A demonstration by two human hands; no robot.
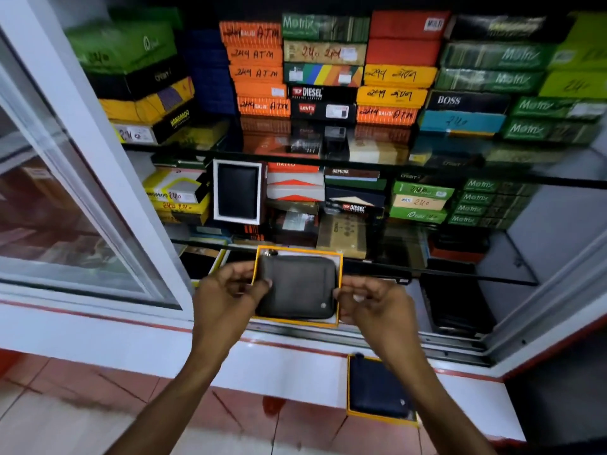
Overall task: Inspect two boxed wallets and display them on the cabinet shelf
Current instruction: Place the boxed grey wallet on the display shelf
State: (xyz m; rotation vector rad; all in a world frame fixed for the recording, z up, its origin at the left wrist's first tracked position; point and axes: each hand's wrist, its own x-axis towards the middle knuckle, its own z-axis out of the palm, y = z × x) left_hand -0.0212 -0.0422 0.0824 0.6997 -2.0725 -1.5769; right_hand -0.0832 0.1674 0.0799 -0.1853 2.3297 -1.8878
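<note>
Holding the dark grey leather wallet in its yellow-rimmed box level before the glass cabinet shelf, left hand and right hand each keep a grip clamped on one side, probably for inspection; a second navy boxed wallet waits below the shelf.

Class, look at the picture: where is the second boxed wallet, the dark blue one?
The dark blue wallet lies in its yellow-edged box on the white ledge, bottom right, under the right forearm.
</note>
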